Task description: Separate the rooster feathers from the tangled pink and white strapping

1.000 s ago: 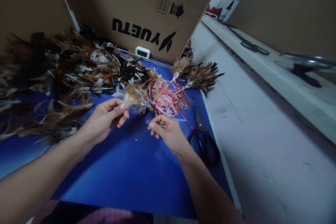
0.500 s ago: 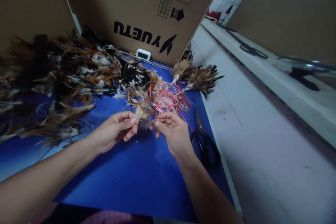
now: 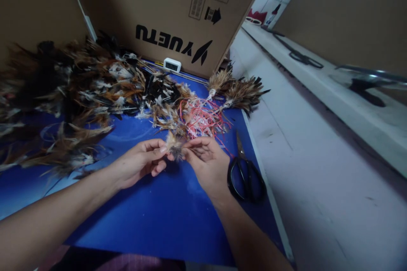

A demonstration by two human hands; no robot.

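Between my two hands is a small tuft of feathers [image 3: 174,146], pale tan above and fluffy grey below. My left hand [image 3: 146,159] pinches its left side between thumb and fingers. On the other side, my right hand [image 3: 205,161] has thumb and forefinger pinched at the tuft's grey edge. Just beyond the fingers lies a tangle of red and white strings [image 3: 205,118], with loose brown feathers [image 3: 167,114] to its left. Black-handled scissors [image 3: 245,173] rest on the blue table [image 3: 152,220] beside my right wrist, blades pointing away.
A big heap of brown, black and white feathers [image 3: 95,80] covers the table's far left. Tied feather bunches [image 3: 243,93] lie at the back right. A cardboard box [image 3: 171,4] stands behind a small white digital display [image 3: 172,64]. A ledge [image 3: 330,80] along the right carries more scissors [image 3: 305,59].
My right hand has closed in on the tuft, its fingertips now at the grey fluff. My left hand keeps its pinch. The whole view has shifted slightly.
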